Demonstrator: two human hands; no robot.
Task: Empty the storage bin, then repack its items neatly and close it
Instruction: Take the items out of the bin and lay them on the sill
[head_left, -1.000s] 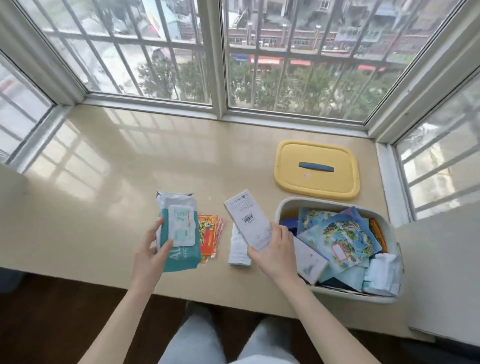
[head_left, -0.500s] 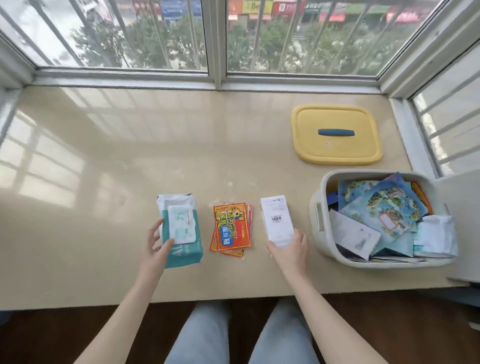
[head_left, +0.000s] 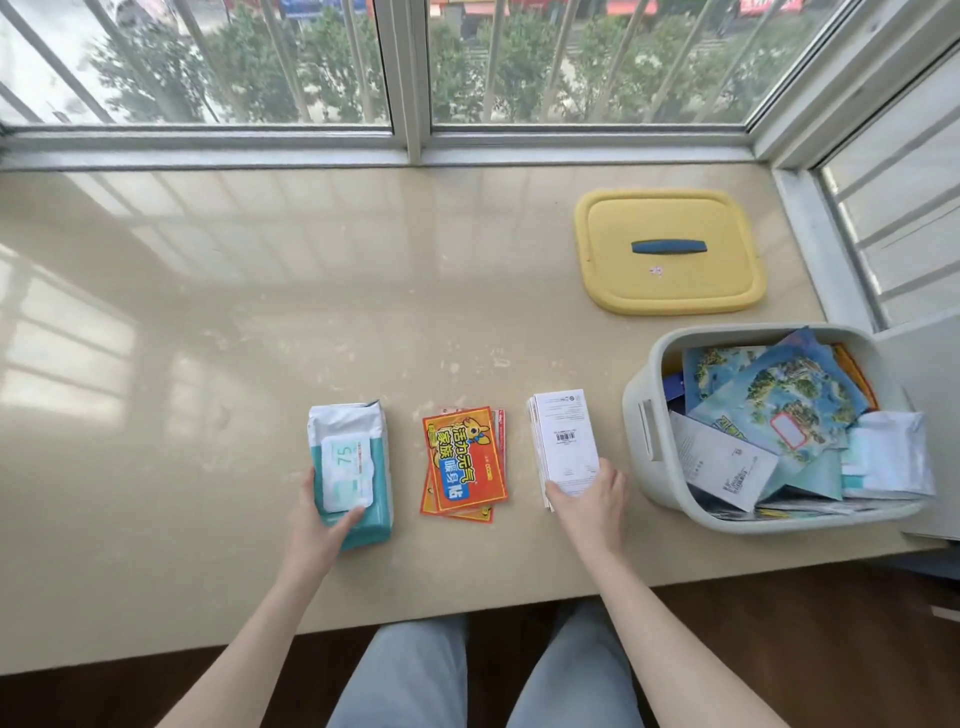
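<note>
Left of the storage bin, on the beige sill, three lots lay in one row in the head view. Nearest the bin was the white box; my right hand held its near end, thumb at the left edge and fingers curled over the top. Further left of the bin lay the fanned orange sachets, with neither hand on them. Furthest left of the bin was the wipes pack, flap up; my left hand gripped its near left corner, thumb on the flap. Behind the bin and apart from it, the yellow lid lay handle up. The bin stood open and far from emptied, with blue pouches, a white envelope and other packets heaped loosely inside.

Assessment: emptying was at an early stage. To do the step well, I judged both items should be let go flat, square with the sachets, with gaps kept between lots. The sachets wanted squaring. The next reach into the bin should take the topmost loose pieces first, since the heap looked liable to slide. The lid was best left behind the bin.
</note>
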